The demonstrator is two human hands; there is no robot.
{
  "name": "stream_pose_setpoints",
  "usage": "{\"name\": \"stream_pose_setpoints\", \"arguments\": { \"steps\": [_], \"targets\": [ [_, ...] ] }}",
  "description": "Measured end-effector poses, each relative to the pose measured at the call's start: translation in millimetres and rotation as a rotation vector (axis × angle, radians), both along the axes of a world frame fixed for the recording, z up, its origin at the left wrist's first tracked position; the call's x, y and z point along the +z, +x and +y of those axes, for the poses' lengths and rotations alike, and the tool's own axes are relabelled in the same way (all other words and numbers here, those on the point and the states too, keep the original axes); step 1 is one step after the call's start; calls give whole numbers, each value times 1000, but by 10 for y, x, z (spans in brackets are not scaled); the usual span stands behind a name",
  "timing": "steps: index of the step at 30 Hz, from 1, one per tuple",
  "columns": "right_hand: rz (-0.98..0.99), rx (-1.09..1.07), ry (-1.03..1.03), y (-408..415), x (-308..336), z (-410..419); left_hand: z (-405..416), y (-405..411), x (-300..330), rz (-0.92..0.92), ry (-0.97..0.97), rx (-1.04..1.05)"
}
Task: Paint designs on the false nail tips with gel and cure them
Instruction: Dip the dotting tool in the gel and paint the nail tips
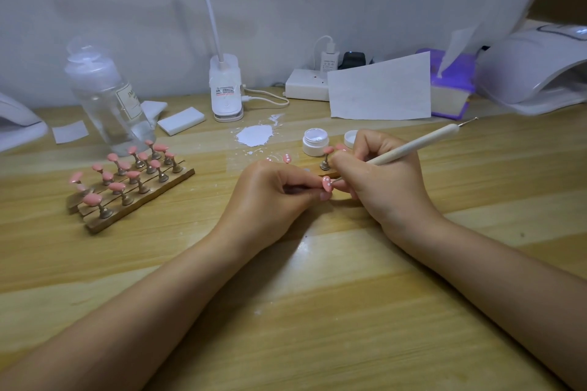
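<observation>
My left hand pinches a pink false nail tip that carries white dots. My right hand grips a cream dotting pen, and the pen's fine tip touches that nail. Behind my hands stands a small wooden holder with more dotted pink tips on metal stands. An open white gel jar sits just beyond it, with its lid to the right. A patch of white gel lies on the table. At the far right stands a white curing lamp.
A wooden rack with several plain pink tips sits at the left, behind it a clear pump bottle and white pads. A clip lamp, power strip, paper sheet and purple box line the back.
</observation>
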State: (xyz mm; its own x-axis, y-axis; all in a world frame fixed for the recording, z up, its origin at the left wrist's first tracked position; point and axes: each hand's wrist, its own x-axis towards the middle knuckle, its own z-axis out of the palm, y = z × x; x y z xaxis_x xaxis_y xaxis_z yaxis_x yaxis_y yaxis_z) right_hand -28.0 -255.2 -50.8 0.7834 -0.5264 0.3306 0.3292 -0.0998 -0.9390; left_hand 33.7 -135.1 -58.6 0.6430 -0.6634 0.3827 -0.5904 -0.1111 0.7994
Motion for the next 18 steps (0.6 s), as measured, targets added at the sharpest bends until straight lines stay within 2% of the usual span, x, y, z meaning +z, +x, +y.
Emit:
{"name": "stream_pose_setpoints", "arguments": {
  "steps": [9, 18],
  "targets": [
    [32, -8, -118, -14, 7, 17, 0, -6, 11, 5, -16, -3],
    [35, -7, -119, -2, -10, -12, 1, -8, 12, 2, -13, -12]
  ]
}}
